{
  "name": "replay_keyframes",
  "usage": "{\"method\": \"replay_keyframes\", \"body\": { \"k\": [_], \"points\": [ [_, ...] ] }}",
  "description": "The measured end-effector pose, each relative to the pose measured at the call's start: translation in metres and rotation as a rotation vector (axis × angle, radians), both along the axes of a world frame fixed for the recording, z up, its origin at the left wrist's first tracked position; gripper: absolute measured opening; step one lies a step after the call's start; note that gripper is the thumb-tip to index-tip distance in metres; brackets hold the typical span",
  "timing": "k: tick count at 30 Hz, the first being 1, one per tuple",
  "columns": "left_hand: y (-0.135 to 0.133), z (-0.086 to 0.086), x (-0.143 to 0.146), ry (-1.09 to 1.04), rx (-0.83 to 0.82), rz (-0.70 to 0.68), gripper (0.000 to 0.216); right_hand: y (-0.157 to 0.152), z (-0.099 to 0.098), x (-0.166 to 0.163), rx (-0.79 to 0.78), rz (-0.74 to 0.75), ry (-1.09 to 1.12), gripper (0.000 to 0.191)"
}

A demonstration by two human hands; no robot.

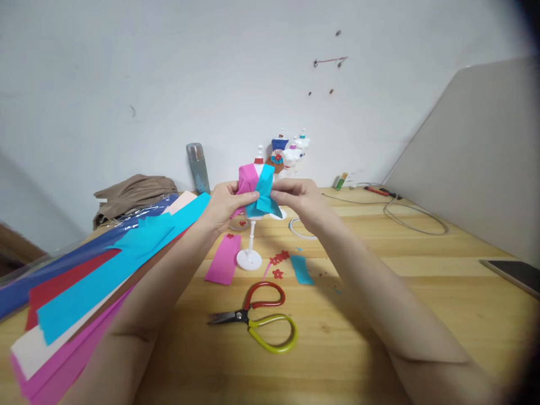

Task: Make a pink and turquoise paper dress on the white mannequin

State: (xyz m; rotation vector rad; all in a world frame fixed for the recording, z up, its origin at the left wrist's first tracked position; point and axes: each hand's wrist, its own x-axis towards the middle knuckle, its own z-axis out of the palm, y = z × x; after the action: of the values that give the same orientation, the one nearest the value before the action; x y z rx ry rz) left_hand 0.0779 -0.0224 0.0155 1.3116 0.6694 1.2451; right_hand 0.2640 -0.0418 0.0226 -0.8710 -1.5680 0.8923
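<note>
A small white dress form [251,239] stands upright on a round base, a red band at its neck. Pink crepe paper [248,178] covers one side of its chest, and blue crepe paper [264,188] crosses over from the other. My left hand [228,203] is closed on the left side, its thumb pressing where the pink and blue papers meet. With fingers and thumb together, my right hand [295,197] pinches the right edge of the blue paper. The back of the dress form is hidden.
Scissors [241,316] lie opened in front, near red paper flowers [277,274], a pink piece [224,260] and a blue piece [302,270]. Paper strips [97,281] pile up at left. Behind stand dressed forms [292,154] and a flask [198,167]; a phone [512,274] lies right.
</note>
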Motion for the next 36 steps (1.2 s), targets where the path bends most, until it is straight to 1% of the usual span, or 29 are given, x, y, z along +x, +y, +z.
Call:
{"method": "replay_keyframes", "body": {
  "k": [4, 6, 11, 17, 20, 22, 25, 27, 32, 34, 36],
  "points": [
    [0.003, -0.002, 0.001, -0.007, -0.022, 0.025, 0.039, 0.0, 0.0, 0.0, 0.015, 0.049, -0.079, 0.013],
    [0.004, -0.004, 0.001, -0.01, -0.028, 0.035, 0.039, 0.0, 0.0, 0.0, 0.039, 0.051, -0.132, 0.014],
    [0.004, -0.006, 0.004, -0.01, -0.025, 0.031, 0.038, 0.001, -0.005, -0.004, 0.111, -0.046, -0.274, 0.018],
    [0.005, -0.008, 0.004, 0.005, 0.002, 0.048, 0.037, 0.007, -0.016, -0.01, 0.234, -0.23, -0.362, 0.017],
    [0.006, -0.009, 0.003, 0.01, 0.006, 0.053, 0.036, 0.01, -0.019, -0.011, 0.243, -0.254, -0.35, 0.017],
    [0.008, -0.009, 0.001, 0.019, -0.003, 0.037, 0.036, 0.011, -0.019, -0.012, 0.222, -0.215, -0.316, 0.016],
    [0.01, -0.01, 0.0, 0.025, -0.006, 0.006, 0.038, 0.012, -0.018, -0.011, 0.147, -0.14, -0.237, 0.016],
    [0.012, -0.01, -0.001, 0.025, 0.002, -0.004, 0.039, 0.012, -0.018, -0.011, 0.127, -0.136, -0.193, 0.017],
    [0.012, -0.009, -0.002, 0.043, 0.012, 0.018, 0.037, 0.014, -0.023, -0.014, 0.176, -0.157, -0.166, 0.018],
    [0.01, -0.008, -0.002, 0.059, 0.034, 0.03, 0.036, 0.015, -0.025, -0.014, 0.152, -0.137, -0.134, 0.019],
    [0.009, -0.008, -0.003, 0.075, 0.056, 0.028, 0.037, 0.015, -0.026, -0.014, 0.096, -0.099, -0.077, 0.022]
  ]
}}
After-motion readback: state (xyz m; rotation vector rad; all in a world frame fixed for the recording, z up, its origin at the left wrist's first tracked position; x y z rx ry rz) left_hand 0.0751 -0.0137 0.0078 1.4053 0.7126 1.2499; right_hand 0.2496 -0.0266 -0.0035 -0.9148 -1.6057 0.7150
